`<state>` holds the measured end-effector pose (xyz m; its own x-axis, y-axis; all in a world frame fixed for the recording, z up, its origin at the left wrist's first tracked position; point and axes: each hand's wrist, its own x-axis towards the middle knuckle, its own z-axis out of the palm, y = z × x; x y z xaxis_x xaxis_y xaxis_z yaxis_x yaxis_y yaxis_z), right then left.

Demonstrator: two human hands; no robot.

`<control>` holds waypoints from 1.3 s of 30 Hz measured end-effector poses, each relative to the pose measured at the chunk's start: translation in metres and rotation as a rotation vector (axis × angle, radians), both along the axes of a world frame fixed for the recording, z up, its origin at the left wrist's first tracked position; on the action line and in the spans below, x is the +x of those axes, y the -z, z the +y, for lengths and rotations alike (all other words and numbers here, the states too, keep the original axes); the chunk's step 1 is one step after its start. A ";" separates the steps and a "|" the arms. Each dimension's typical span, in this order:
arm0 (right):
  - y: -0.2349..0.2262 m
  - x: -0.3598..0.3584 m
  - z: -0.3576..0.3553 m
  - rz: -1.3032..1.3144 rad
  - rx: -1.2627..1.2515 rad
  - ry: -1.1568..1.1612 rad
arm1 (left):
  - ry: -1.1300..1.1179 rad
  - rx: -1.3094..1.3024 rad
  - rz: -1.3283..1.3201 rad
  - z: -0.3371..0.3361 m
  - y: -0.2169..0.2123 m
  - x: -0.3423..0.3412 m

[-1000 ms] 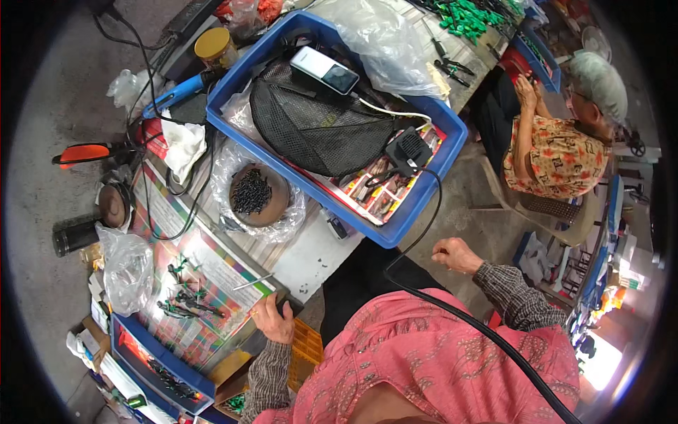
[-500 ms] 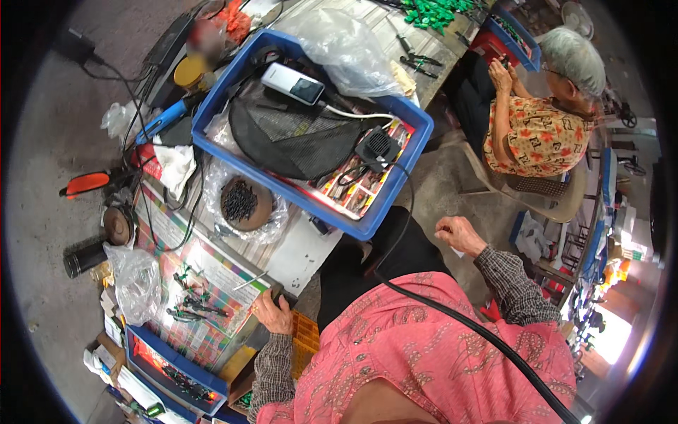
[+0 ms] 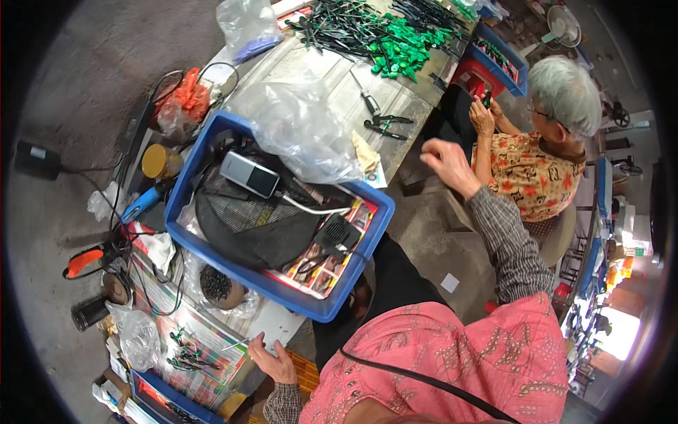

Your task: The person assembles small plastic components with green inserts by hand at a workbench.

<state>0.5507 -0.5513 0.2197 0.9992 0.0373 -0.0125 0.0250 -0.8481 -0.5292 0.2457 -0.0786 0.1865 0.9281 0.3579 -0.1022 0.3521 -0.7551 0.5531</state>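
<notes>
Well to the left of the left hand (image 3: pixel 274 360), a clear plastic bag (image 3: pixel 134 336) sits crumpled. Nearer that hand, small black and green parts (image 3: pixel 189 353) are scattered on a patterned sheet (image 3: pixel 223 371). Above and left of the hand, a brown bowl (image 3: pixel 233 299) holds a heap of small black pieces (image 3: pixel 215 284). A thin metal rod (image 3: pixel 235 345) lies just beside the left fingertips; whether they touch it, I cannot tell. The left hand is bare, its fingers spread apart, with nothing seen in its grasp.

Between the two hands, higher than the left one, stands a blue bin (image 3: pixel 361 260) holding a black mesh bag (image 3: pixel 247 230) and a pale handheld device (image 3: pixel 248 174). Left of the right hand (image 3: pixel 450 166) is a pale yellow scrap (image 3: pixel 366 153), with black-handled pliers (image 3: pixel 387 126) just above. The right hand is raised in the air, fingers bent and close together; its palm is hidden, so I cannot tell whether it is clamped on anything. Beyond it, rightward, sits a co-worker (image 3: pixel 540 166) in a flowered shirt.
</notes>
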 end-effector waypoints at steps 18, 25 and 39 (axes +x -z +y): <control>0.066 0.074 -0.114 0.060 -0.014 -0.063 | 0.606 -0.211 -0.181 -0.194 -0.010 0.157; 0.080 -0.002 -0.086 0.088 0.034 0.030 | 0.721 -0.140 -0.154 -0.188 0.015 0.141; 0.105 -0.087 -0.062 0.204 0.194 0.109 | 0.746 -0.047 -0.223 -0.192 0.022 0.140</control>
<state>0.4637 -0.6135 0.1150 0.9751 -0.0485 -0.2164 -0.1839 -0.7223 -0.6667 0.3861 -0.2707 0.1646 0.9222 -0.3690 0.1156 -0.3629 -0.7225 0.5884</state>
